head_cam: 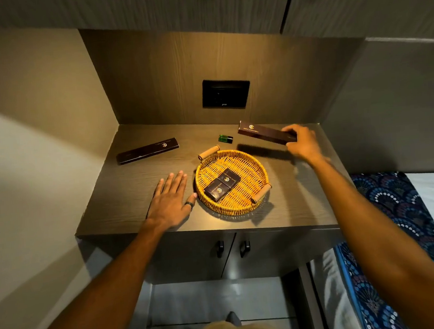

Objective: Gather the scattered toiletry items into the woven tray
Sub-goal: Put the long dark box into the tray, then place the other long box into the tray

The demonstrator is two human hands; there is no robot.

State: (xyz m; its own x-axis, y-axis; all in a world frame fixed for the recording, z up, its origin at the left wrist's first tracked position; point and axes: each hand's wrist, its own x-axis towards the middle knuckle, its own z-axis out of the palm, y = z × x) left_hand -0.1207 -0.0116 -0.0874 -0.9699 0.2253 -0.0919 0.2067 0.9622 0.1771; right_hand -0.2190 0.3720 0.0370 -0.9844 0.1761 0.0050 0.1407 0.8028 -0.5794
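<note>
A round woven tray (249, 161) with two wooden handles sits mid-counter and holds two small dark boxes (222, 185). My right hand (303, 142) grips the near end of a long dark box (263, 132), lifted above the counter at the back right; its shadow falls beneath. My left hand (170, 198) lies flat, fingers apart, on the counter just left of the tray, thumb near the rim. Another long dark box (147, 150) lies at the back left. A small green bottle (225, 138) with a dark cap lies on its side behind the tray.
The dark wooden counter (124, 198) sits in a niche, with a wall on the left and a black socket panel (226, 93) on the back. Cabinet doors with black handles (232, 248) are below. A bed with a blue patterned cover (404, 213) is at the right.
</note>
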